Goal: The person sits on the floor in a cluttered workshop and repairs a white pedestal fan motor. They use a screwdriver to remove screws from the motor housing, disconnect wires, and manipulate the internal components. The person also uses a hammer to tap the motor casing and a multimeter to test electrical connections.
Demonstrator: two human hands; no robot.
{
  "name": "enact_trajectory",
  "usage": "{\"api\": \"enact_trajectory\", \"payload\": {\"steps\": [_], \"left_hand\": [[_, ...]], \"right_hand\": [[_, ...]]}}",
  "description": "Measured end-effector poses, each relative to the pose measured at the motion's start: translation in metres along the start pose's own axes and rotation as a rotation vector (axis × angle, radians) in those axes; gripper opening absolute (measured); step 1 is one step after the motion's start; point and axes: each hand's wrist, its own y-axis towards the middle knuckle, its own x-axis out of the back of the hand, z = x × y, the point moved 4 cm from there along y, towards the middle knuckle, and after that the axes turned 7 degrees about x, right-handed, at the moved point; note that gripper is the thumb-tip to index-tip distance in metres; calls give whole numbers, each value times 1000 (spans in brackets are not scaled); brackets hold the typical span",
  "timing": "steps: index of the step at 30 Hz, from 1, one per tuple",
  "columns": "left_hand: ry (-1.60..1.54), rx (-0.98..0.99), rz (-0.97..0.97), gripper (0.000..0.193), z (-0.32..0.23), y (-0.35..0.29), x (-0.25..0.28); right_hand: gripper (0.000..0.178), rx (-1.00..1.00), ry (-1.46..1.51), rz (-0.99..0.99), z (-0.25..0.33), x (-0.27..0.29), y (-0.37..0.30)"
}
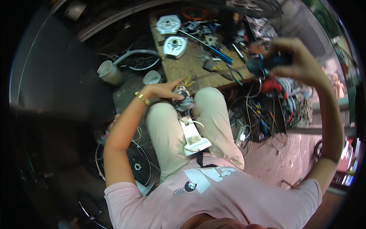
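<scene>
Between my knees sits a small electric motor (185, 104) with copper-and-grey windings and yellow wires on its far side. My left hand (164, 91) grips it from the left, thumb and fingers spread around its upper part. A white plastic fan neck (193, 138) lies on my lap just below the motor, with a pale cord across it. Raised at the right over the bench edge, my right hand (295, 63) is closed round a black-and-teal power tool (257, 66). Blur and my fingers hide part of that tool.
The wooden bench (177, 70) ahead carries two white plastic housings (175, 47), a blue-handled screwdriver (221, 55), green-handled pliers (236, 76), a brush (211, 66) and scattered metal parts. A white bowl (152, 77) and jug (109, 72) stand left. Tools and cables crowd a bin (267, 118) right.
</scene>
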Motion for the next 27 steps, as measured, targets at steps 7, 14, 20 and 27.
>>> {"api": "enact_trajectory", "payload": {"steps": [7,14,20,27], "left_hand": [[67,-540,-319,93,-185,-10,48],[-342,-614,-330,41,-267,44,18],[-187,-604,-585,34,-257,30,51],[59,-495,-893,29,-212,-4,91]], "right_hand": [[35,82,6,-104,-28,42,8],[36,161,158,-675,-110,18,-25],[38,-690,594,-660,-307,-160,-175],[41,-797,-9,45,-304,-455,-215]]}}
